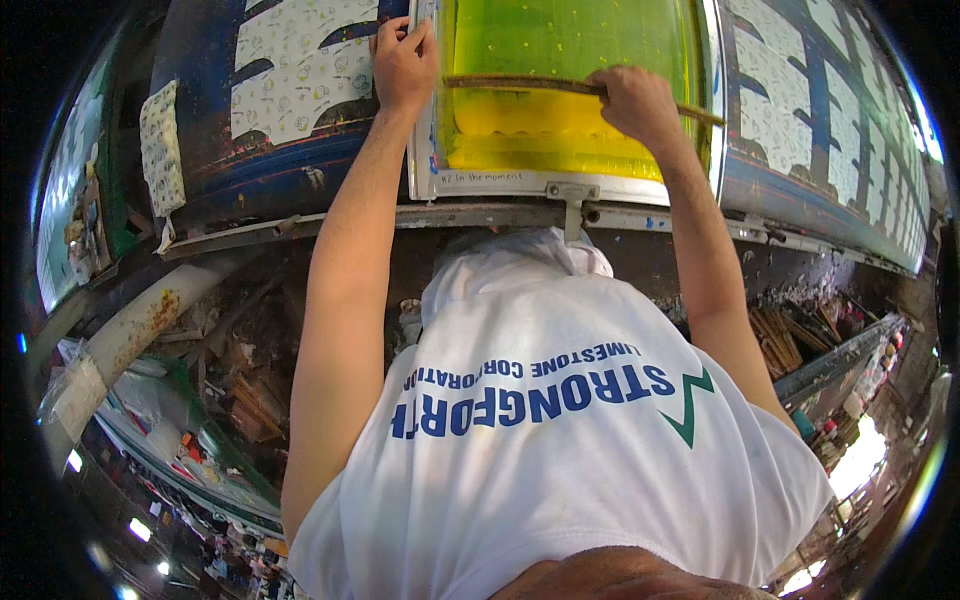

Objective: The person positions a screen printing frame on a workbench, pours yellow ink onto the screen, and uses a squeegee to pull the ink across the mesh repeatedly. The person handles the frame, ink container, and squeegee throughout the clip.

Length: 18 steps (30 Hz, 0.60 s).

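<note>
Head, RH: gripping bar, pref. pressing evenly
LH: curling fingers at frame L edge, can't tell grip

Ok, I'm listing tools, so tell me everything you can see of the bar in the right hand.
The bar is long, thin and brownish, perhaps wood, though its material is unclear. It spans the pale frame crosswise, slanting a little toward the person at its right end, which overlaps the right rail. The right hand grips it right of its middle, hiding that part. Yellow fluid shows on its near side.
</note>
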Each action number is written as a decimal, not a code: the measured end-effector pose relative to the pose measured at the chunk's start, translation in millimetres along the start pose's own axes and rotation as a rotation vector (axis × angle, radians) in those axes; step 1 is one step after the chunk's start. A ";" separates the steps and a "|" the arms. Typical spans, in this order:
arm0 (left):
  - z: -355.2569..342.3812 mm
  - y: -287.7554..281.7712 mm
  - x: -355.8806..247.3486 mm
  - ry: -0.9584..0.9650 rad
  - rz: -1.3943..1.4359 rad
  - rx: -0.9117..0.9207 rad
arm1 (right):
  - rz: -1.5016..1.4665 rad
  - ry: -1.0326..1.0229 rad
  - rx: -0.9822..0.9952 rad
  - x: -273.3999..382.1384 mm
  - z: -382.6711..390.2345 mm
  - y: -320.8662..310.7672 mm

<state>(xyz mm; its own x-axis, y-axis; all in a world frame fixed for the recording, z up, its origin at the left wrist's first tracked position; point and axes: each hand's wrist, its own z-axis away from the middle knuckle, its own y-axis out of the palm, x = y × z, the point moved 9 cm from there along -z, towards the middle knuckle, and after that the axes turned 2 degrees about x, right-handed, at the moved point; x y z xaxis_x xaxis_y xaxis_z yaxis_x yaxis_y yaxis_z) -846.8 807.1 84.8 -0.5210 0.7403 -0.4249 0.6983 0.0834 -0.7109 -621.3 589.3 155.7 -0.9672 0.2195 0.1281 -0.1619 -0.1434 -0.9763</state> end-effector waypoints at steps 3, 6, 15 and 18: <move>1.0 3.6 1.5 0.043 0.003 -0.024 | -0.009 0.037 0.003 19.9 47.2 10.6; 2.2 6.2 3.2 0.053 -0.008 -0.033 | -0.023 0.069 -0.014 26.6 62.7 14.0; 2.7 9.4 3.4 0.013 0.014 0.027 | -0.061 0.084 0.054 18.8 59.4 2.0; 1.8 5.7 0.2 0.054 -0.034 -0.006 | -0.027 0.078 0.096 24.9 71.5 7.1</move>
<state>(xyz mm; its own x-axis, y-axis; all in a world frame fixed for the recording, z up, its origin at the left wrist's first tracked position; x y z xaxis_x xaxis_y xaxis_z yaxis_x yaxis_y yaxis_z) -843.8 806.5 79.7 -0.5170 0.7721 -0.3697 0.6838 0.1128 -0.7209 -660.5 524.7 164.5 -0.9448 0.2980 0.1363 -0.2091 -0.2279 -0.9510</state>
